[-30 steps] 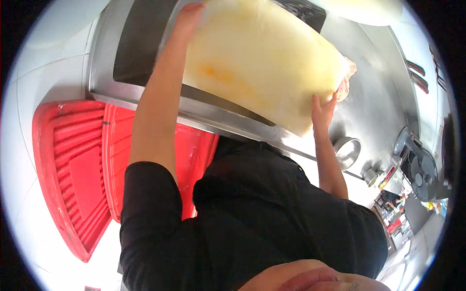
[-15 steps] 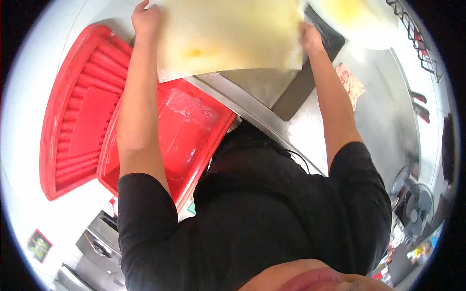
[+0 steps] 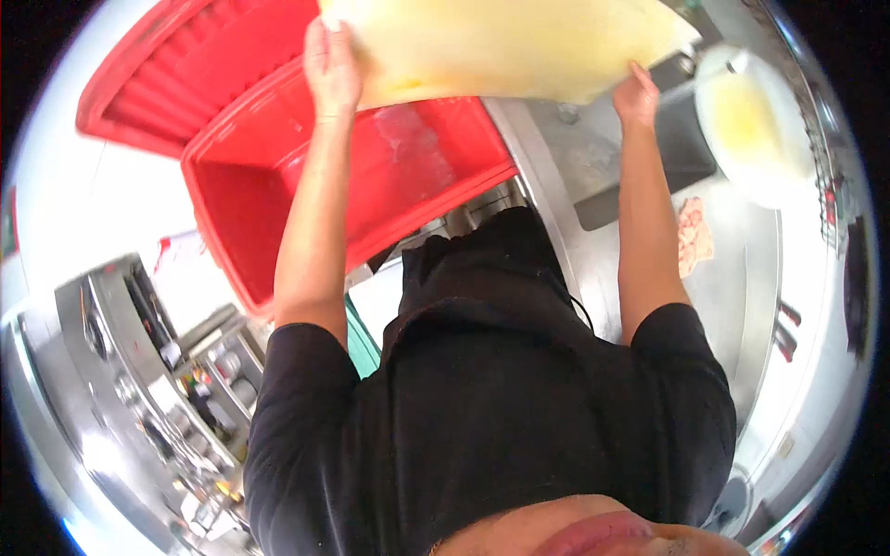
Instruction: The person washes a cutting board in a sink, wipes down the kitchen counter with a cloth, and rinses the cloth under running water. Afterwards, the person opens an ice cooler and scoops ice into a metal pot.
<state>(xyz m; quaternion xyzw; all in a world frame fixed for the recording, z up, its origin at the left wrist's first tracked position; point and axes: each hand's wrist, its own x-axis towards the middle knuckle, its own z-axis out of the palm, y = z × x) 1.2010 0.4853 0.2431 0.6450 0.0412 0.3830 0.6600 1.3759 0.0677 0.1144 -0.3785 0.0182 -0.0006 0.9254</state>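
Observation:
A large pale board with yellow stains (image 3: 501, 51) is held up at the top of the view, partly over the red tub (image 3: 371, 176) and partly over the sink. My left hand (image 3: 334, 74) grips its left end, with the thumb on the near face. At the lower right corner, my right hand (image 3: 637, 95) holds the edge between thumb and fingers. The tub has a wet, whitish patch on its inner surface. The board hides the far part of the tub and of the sink basin (image 3: 589, 167).
A ribbed red lid (image 3: 176, 83) stands behind the tub. On the steel counter (image 3: 732, 269) lies a crumpled pink cloth (image 3: 692, 236). A round, pale, yellow-stained board (image 3: 751, 125) is beyond the sink. Knives (image 3: 788, 329) hang at the right; steel shelving (image 3: 167, 371) is at lower left.
The board has moved from over the sink towards the red tub, with both hands still on it. The view has turned left, showing more of the tub and the shelving.

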